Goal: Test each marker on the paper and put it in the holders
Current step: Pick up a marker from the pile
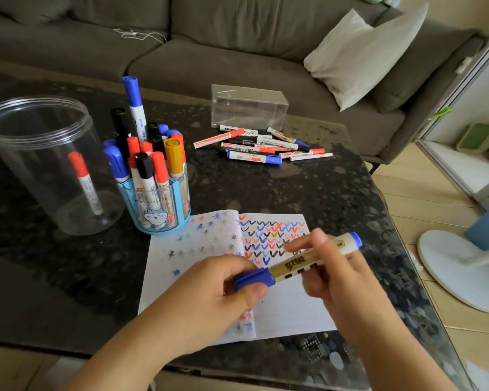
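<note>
I hold a blue-capped marker point(297, 268) with a gold label over the paper point(291, 309). My left hand point(223, 289) grips its blue cap and my right hand point(333, 272) grips the barrel. The open notebook paper carries red, blue and black check marks and star scribbles. To the left stands a blue holder point(160, 210) packed with several markers, and beyond it a clear round jar point(40, 153) with one red marker inside. A pile of loose markers point(263, 146) lies further back on the table.
A clear rectangular box point(249, 107) stands behind the loose pile. The dark speckled table point(308, 190) ends at the right, where a white fan base point(460, 269) sits on the floor. A grey sofa with a white cushion point(362, 55) runs along the back.
</note>
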A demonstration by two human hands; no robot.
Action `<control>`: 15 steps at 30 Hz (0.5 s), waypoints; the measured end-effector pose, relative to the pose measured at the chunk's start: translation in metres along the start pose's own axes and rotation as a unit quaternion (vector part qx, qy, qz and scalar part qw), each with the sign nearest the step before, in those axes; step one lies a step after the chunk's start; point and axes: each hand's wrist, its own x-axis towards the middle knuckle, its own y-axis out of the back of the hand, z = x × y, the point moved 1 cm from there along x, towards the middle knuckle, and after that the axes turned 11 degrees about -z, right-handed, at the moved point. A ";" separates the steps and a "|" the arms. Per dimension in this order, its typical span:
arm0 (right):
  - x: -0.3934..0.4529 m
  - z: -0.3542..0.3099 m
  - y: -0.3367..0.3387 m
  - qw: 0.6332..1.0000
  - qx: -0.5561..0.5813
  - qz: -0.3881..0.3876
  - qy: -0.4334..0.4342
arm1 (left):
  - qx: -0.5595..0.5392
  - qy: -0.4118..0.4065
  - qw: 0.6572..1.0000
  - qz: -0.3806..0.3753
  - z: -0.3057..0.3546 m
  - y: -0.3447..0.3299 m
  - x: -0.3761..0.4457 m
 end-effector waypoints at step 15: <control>0.005 0.016 -0.022 0.970 0.206 0.132 -0.008 | 0.006 -0.017 0.999 0.046 -0.003 -0.002 -0.001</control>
